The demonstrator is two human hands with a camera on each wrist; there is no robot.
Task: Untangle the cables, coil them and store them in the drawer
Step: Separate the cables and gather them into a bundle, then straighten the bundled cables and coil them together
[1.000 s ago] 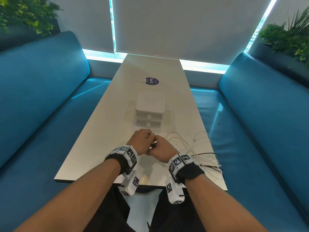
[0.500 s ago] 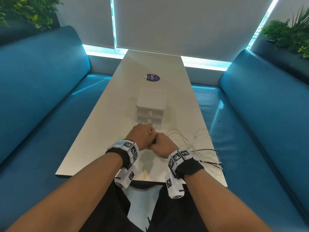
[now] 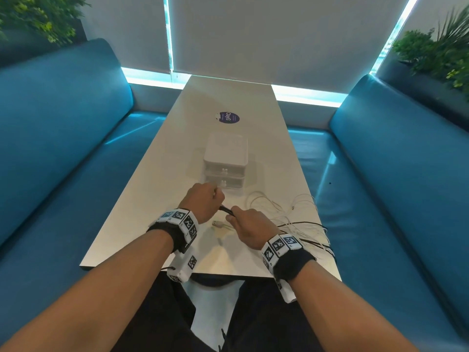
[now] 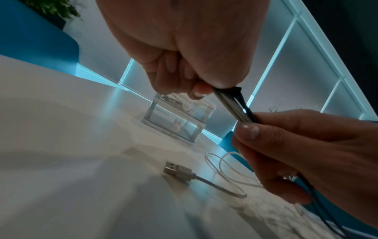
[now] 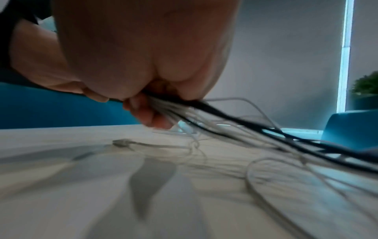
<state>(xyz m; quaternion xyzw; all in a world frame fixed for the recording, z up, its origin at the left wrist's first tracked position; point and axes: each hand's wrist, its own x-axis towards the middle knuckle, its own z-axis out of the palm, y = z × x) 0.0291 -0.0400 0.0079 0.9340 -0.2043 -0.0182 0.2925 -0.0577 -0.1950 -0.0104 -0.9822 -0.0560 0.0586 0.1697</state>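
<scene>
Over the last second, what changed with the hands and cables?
The hands drew apart: they were pressed together, and now a short stretch of cable bundle spans between the left hand and right hand. Both grip it as before. A USB plug now shows on the table between them. The drawer unit and loose cables stayed put.

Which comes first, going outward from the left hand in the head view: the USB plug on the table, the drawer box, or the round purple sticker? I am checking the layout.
1. USB plug, just right of the left hand, toward the person.
2. Drawer box, just beyond.
3. Purple sticker, farther up the table.
</scene>
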